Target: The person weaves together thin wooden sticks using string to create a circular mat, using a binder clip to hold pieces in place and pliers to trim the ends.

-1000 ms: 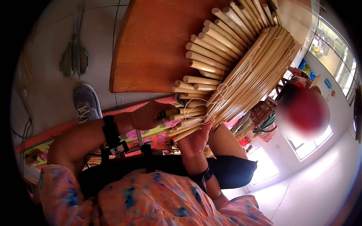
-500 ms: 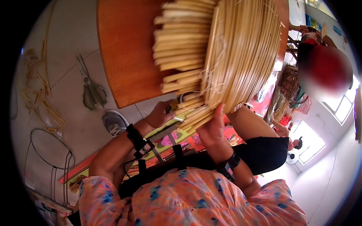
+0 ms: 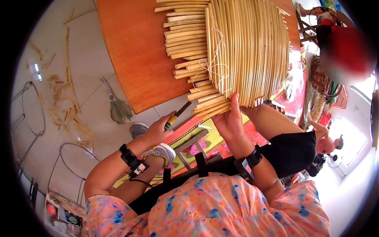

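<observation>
A panel of pale, peeled rods [image 3: 252, 51] fills the upper middle, its long rods packed side by side. Shorter rods stick out from its left side, and thin white string [image 3: 216, 71] lies loosely looped over their border. My right hand [image 3: 229, 122] grips the panel's near lower corner, thumb on top and fingers partly hidden beneath. In my left hand [image 3: 160, 128] is a hand tool with a yellow-and-green handle and a narrow dark blade [image 3: 183, 108]. The blade tip points toward the short rod ends, a small gap away from them.
An orange-brown wooden board [image 3: 126, 59] lies under the panel. Green-handled scissors [image 3: 118, 108] and scattered rod offcuts [image 3: 59, 94] are on the tiled floor. Wire frames [image 3: 61, 166] stand at left. Another person in red [image 3: 349, 51] sits at upper right, near a woven basket [image 3: 319, 75].
My left hand with the tool has drawn back from the short rod ends. My right hand keeps its hold on the corner. The whole view has shifted slightly.
</observation>
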Motion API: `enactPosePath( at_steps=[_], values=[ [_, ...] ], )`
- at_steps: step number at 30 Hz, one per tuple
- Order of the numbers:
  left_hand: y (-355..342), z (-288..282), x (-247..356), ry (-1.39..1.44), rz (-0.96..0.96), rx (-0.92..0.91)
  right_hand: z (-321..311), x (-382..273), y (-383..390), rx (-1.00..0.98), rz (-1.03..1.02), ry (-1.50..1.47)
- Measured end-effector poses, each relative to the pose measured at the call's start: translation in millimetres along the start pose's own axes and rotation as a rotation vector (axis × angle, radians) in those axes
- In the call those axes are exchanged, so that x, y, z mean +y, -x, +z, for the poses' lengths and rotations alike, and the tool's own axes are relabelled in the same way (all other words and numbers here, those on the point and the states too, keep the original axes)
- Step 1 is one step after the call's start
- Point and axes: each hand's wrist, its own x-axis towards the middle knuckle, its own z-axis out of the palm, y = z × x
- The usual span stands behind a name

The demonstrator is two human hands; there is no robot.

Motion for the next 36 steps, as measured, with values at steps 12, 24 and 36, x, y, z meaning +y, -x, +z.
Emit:
enactPosePath(
  at_steps=[12,24,36],
  values=[
    [65.7,-99.9,-11.2,-1.092,-0.220,0.444,-3.0,-11.0,4.8,-0.031,0.095,-0.045],
    [52.1,-97.5,-29.2,-1.203,-0.564,0.552,-42.7,-0.4,34.7,0.314,0.165,0.003],
    [41.6,-32.2,86.1,-1.056,-0.025,0.148,-75.1,33.6,-51.1,0.289,-0.346,0.550]
  ],
)
